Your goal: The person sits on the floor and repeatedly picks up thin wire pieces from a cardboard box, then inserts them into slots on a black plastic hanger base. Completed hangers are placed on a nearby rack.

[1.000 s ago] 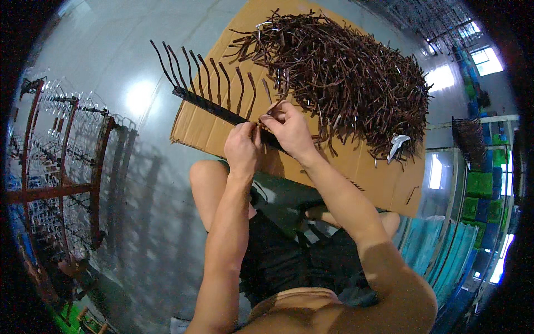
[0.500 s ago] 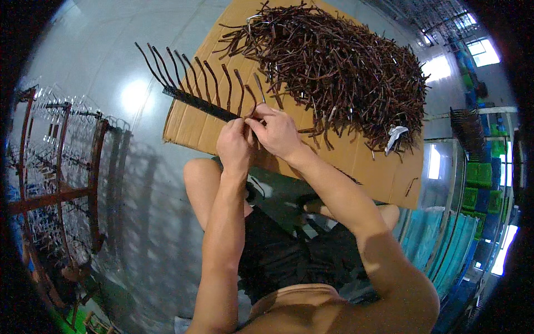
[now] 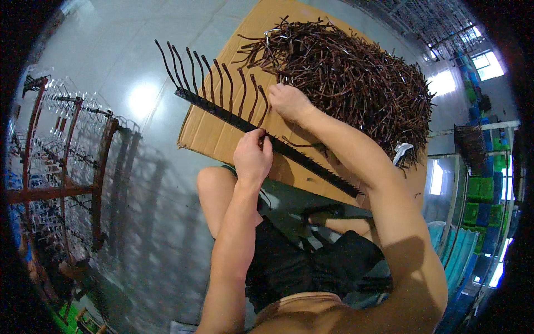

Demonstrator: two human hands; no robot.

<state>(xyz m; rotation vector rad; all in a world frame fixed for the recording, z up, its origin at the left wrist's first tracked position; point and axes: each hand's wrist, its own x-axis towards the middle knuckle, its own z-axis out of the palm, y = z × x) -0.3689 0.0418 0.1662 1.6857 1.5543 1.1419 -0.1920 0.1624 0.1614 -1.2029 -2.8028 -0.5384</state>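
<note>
A long black toothed bar (image 3: 311, 161) slants across in front of me, from far left to near right. Several thin, wavy dark brown strips (image 3: 243, 92) stand in a row along its left half, while bare teeth show on the right half. My left hand (image 3: 253, 157) is closed on the bar near its middle, thumb and fingers pinched at the last strips. Beyond the bar, my right hand (image 3: 290, 102) is raised beside the near left edge of a big heap of similar brown strips (image 3: 350, 83). Its fingers are curled together; what they hold, if anything, is hidden.
The heap lies on a flat cardboard sheet (image 3: 208, 131) with a crumpled white scrap (image 3: 401, 151) at its side. A few loose strips (image 3: 303, 143) lie between heap and bar. A brown rack (image 3: 55, 195) with wire hangers stands left; green and blue crates (image 3: 479, 189) are stacked right.
My right hand has left the bar and moved up and right toward the heap. The left hand stays on the bar. The whole view has shifted slightly, uncovering the bar's right half.
</note>
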